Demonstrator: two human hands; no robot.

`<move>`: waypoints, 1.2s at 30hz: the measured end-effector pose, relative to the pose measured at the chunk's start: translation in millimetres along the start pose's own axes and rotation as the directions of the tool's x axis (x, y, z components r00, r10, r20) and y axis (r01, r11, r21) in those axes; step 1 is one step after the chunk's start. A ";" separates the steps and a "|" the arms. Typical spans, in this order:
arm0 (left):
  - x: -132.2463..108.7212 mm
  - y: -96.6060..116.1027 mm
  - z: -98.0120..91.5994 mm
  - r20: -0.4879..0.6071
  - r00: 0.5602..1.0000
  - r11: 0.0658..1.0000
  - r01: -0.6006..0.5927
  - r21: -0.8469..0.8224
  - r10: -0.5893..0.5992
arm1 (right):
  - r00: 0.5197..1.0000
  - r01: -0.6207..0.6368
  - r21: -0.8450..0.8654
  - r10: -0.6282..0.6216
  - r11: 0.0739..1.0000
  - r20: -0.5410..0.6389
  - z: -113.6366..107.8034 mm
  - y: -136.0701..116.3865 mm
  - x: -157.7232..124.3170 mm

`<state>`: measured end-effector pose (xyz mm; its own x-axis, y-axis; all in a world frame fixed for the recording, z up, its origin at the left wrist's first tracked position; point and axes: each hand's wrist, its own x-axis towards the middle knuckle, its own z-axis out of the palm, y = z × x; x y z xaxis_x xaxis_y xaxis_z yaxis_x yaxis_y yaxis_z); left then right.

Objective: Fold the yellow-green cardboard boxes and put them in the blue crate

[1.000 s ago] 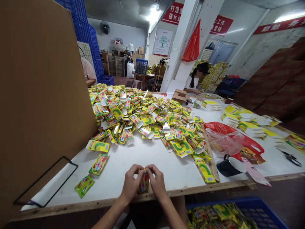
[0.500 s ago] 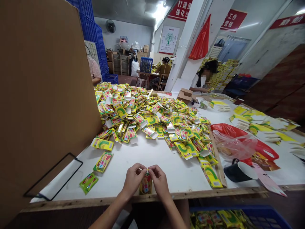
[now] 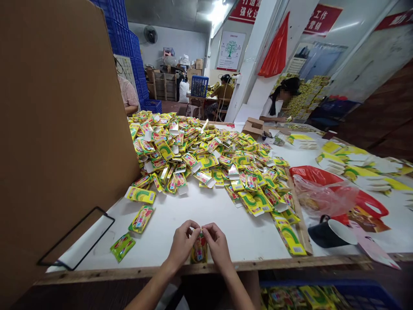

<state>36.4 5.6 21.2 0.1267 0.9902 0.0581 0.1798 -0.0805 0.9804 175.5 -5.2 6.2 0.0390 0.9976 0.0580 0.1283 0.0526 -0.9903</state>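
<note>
A small yellow-green carton (image 3: 199, 250) stands upright at the white table's (image 3: 213, 219) near edge. My left hand (image 3: 181, 243) and my right hand (image 3: 218, 244) both pinch its top flap, fingers closed on it from either side. A large heap of the same flat yellow cartons (image 3: 200, 157) covers the table beyond my hands. Three loose cartons (image 3: 142, 218) lie to the left of my left hand.
A tall brown cardboard sheet (image 3: 61, 125) leans along the left side. A black cup (image 3: 329, 233) lies tipped at the right beside red plastic bags (image 3: 325, 189). A blue crate (image 3: 322, 297) with cartons sits below the table edge. Other people sit at tables behind.
My hands stay closed on the carton's top flap, fingers shifting slightly. The camera view has drifted a little to the left and down.
</note>
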 end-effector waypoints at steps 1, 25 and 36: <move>-2.4 -0.6 1.9 -0.011 1.000 1.000 0.010 -0.029 -0.010 | 1.000 0.001 -0.004 -0.001 1.000 -0.002 0.1 0.4 -0.8; -19.8 -22.9 15.3 0.007 1.000 0.953 0.015 -0.302 -0.013 | 1.000 0.000 0.056 0.002 0.998 -0.022 -8.1 -0.6 -15.3; -20.1 -2.2 14.6 -0.086 0.996 0.920 -0.017 -0.392 -0.019 | 0.987 0.051 -0.093 -0.065 0.994 -0.146 -5.5 -18.0 -26.5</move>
<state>47.8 -15.7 15.1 0.0389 0.9977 0.0559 -0.2195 -0.0461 0.9745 177.6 -32.9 23.1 0.1751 0.9746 0.1399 0.2222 0.0993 -0.9699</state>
